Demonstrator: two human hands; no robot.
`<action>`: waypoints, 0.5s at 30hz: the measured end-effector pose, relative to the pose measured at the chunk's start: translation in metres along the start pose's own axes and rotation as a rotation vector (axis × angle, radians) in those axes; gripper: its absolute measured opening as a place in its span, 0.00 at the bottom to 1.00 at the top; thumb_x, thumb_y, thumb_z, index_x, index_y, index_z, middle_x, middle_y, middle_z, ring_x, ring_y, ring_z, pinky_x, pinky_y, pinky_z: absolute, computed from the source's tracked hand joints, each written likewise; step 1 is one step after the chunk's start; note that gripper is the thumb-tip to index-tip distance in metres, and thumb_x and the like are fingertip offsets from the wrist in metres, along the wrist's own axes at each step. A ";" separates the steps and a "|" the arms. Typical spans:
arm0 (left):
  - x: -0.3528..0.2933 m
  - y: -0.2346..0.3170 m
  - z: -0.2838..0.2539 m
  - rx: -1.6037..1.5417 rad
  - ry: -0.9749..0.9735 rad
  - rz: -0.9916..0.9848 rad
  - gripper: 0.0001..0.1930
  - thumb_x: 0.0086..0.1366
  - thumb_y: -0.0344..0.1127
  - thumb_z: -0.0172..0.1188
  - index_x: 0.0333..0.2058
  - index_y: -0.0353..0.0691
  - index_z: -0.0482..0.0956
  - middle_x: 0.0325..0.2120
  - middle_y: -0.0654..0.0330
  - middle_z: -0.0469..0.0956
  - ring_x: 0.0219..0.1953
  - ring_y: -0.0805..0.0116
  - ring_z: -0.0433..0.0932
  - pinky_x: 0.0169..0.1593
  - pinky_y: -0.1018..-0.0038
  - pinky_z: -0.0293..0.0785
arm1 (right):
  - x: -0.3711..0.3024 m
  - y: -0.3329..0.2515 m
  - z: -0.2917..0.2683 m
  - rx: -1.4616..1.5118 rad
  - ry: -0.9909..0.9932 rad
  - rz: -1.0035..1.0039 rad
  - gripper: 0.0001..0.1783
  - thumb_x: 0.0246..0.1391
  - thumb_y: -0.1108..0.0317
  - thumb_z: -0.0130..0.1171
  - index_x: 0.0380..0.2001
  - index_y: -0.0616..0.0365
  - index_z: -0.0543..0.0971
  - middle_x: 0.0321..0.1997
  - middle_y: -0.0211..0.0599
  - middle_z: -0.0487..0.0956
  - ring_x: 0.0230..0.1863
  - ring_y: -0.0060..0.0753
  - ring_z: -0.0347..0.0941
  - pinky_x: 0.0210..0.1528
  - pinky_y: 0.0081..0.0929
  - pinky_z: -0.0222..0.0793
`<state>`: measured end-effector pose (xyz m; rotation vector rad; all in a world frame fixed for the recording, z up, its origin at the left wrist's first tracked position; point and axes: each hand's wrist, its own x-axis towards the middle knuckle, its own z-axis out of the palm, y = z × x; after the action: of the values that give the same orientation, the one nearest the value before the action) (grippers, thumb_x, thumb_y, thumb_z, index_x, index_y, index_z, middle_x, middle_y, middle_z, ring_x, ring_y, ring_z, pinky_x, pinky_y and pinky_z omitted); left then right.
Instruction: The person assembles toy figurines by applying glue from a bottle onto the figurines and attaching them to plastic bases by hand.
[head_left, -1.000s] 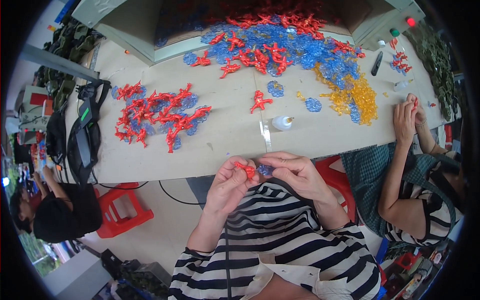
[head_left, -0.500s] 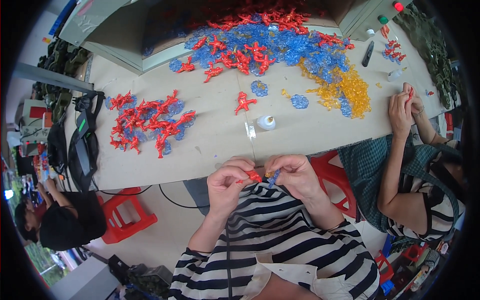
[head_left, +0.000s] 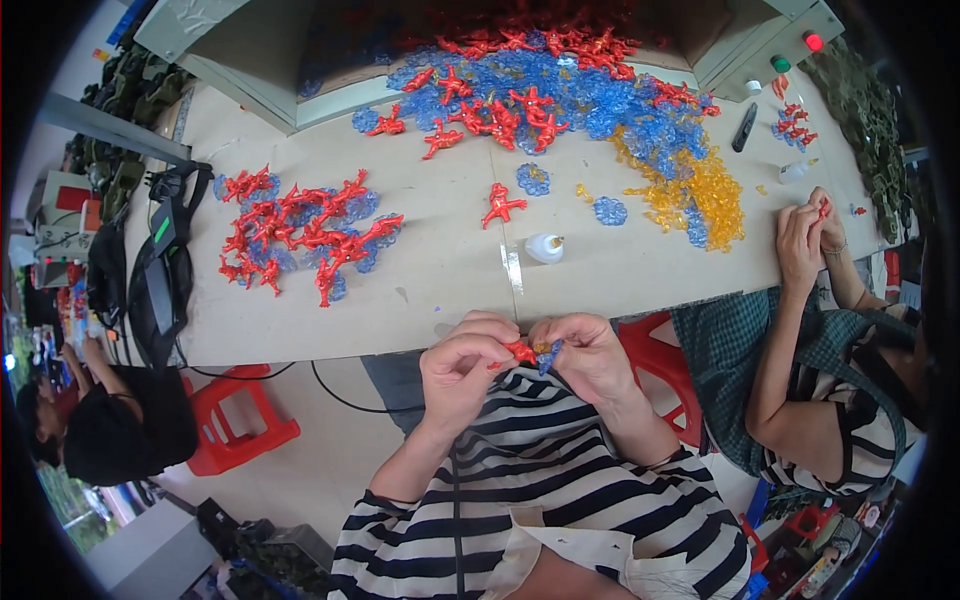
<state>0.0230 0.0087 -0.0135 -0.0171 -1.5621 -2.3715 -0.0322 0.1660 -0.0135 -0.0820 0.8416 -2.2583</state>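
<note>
L hand point(head_left: 462, 362) & R hand point(head_left: 590, 355) met just below table edge point(head_left: 400, 345), fingers pinched narrow on 1 small red figure point(head_left: 521, 351) w/ blue piece point(head_left: 549, 355), held close for fitting, apparently; glue bottle point(head_left: 545, 247) stood on table above, within reach.

A small red plastic figure point(head_left: 520, 351) meets a blue piece point(head_left: 549, 354), held above the lap.
</note>
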 end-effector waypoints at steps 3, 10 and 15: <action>0.001 0.000 0.000 0.009 0.015 0.010 0.05 0.51 0.17 0.58 0.26 0.33 0.76 0.33 0.56 0.75 0.40 0.62 0.72 0.43 0.71 0.70 | 0.000 0.003 0.000 -0.006 0.008 -0.005 0.10 0.45 0.77 0.60 0.35 0.60 0.77 0.35 0.42 0.76 0.40 0.32 0.70 0.43 0.24 0.67; 0.006 0.001 -0.004 0.113 0.004 0.067 0.07 0.48 0.16 0.58 0.25 0.34 0.76 0.30 0.56 0.76 0.39 0.62 0.73 0.42 0.72 0.71 | -0.003 0.010 0.010 -0.214 0.109 -0.145 0.11 0.46 0.81 0.57 0.36 0.65 0.75 0.36 0.40 0.76 0.40 0.28 0.72 0.44 0.23 0.68; 0.009 -0.002 0.002 0.117 0.013 0.072 0.08 0.46 0.15 0.57 0.24 0.34 0.76 0.29 0.57 0.77 0.38 0.61 0.74 0.41 0.71 0.71 | -0.006 0.015 0.009 -0.147 0.115 -0.211 0.12 0.45 0.85 0.55 0.36 0.66 0.74 0.38 0.39 0.75 0.41 0.26 0.71 0.45 0.23 0.69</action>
<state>0.0136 0.0091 -0.0126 -0.0313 -1.6629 -2.2181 -0.0158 0.1573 -0.0140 -0.1139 1.1048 -2.4121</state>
